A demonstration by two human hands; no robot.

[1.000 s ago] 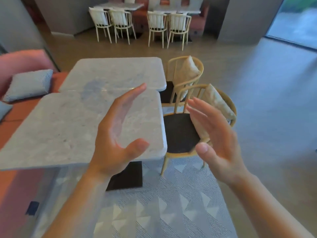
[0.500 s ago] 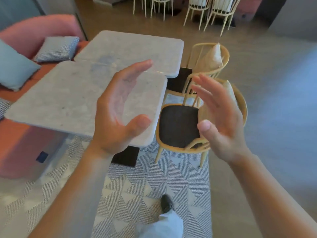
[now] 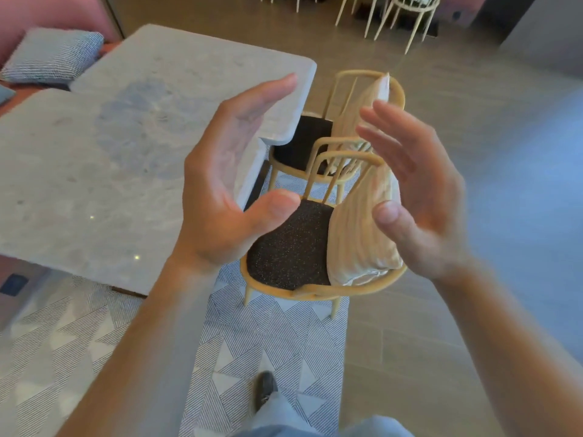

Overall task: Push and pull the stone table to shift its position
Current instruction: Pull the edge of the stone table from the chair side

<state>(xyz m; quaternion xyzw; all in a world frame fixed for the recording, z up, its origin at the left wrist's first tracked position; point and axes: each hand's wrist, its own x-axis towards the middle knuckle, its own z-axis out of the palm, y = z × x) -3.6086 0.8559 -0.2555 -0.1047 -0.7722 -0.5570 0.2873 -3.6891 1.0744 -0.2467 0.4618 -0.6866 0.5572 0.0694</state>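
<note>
Near: shoe (image 3: 264, 387) on patterned rug (image 3: 268, 339).
Mid: left hand (image 3: 227, 187) & right hand (image 3: 419, 197), palms facing, grip of each spread, nothing held, touching nothing.
Left: stone table (image 3: 94, 184), near slab, w/ 2nd slab (image 3: 189, 67) butted beyond.
Right of table: wooden chair (image 3: 303, 247) w/ cream cushion (image 3: 362, 234); 2nd chair (image 3: 315, 143) behind.
Far left: grey pillow (image 3: 50, 55).
</note>
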